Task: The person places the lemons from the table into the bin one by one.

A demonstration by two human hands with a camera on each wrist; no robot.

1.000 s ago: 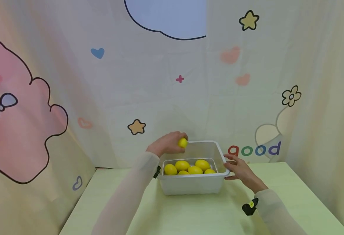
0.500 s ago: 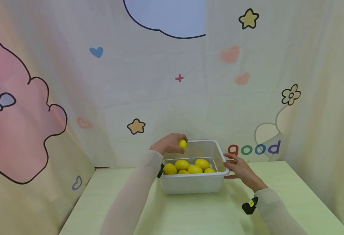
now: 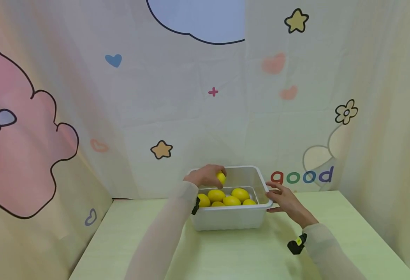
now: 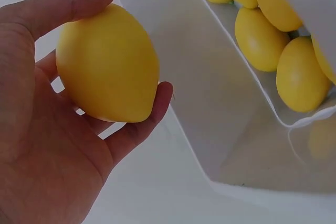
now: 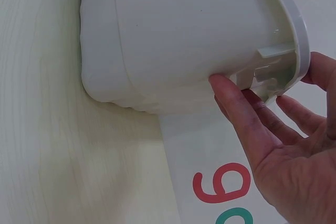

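Observation:
A lemon (image 3: 221, 178) is held between the thumb and fingers of my left hand (image 3: 206, 175), above the left rear of a white plastic bin (image 3: 227, 219). The left wrist view shows this lemon (image 4: 107, 64) large, cradled by the curled fingers. Several more lemons (image 3: 240, 195) lie in a smaller pale tray (image 3: 255, 192) inside the bin. My right hand (image 3: 289, 204) grips the bin's right rim. In the right wrist view, that hand (image 5: 273, 150) has fingers on the outer wall under the rim (image 5: 302, 40) and another digit against the rim's edge.
The bin stands on a pale wooden table (image 3: 233, 256), close to the back curtain (image 3: 190, 116) printed with stars, hearts and the word "good". Side curtains (image 3: 15, 182) hang beyond the table's edges. Dark wrist cameras (image 3: 297, 244) sit on both sleeves.
My left hand has shifted slightly right and down with the lemon, further over the bin. My right hand stays at the rim.

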